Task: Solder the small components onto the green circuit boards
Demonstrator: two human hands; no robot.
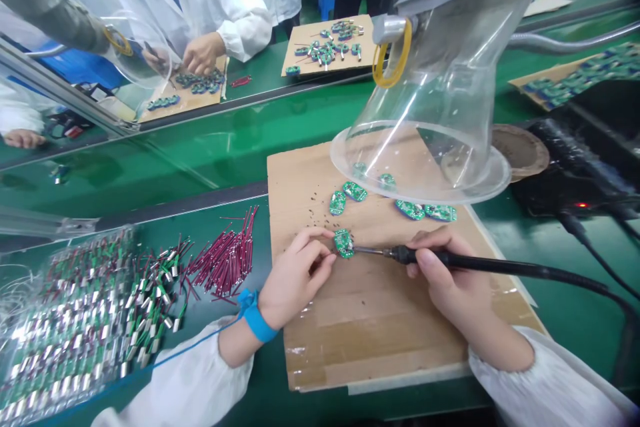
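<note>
My left hand (295, 273), with a blue wrist strap (256, 320), pinches something small against a green circuit board (343, 243) lying on the cardboard sheet (370, 320). My right hand (445, 273) grips a black soldering iron (480, 263) like a pen, its metal tip touching the board's right edge. Several more green boards (354, 191) lie farther back on the cardboard, some under the clear fume hood (425, 147).
A pile of red wire pieces (227, 257) and many small metal components (90, 320) lie to the left on the green mat. The iron's stand (520, 150) and black cables sit at right. Across the belt, a white-coated person's hand (203, 52) works over more boards.
</note>
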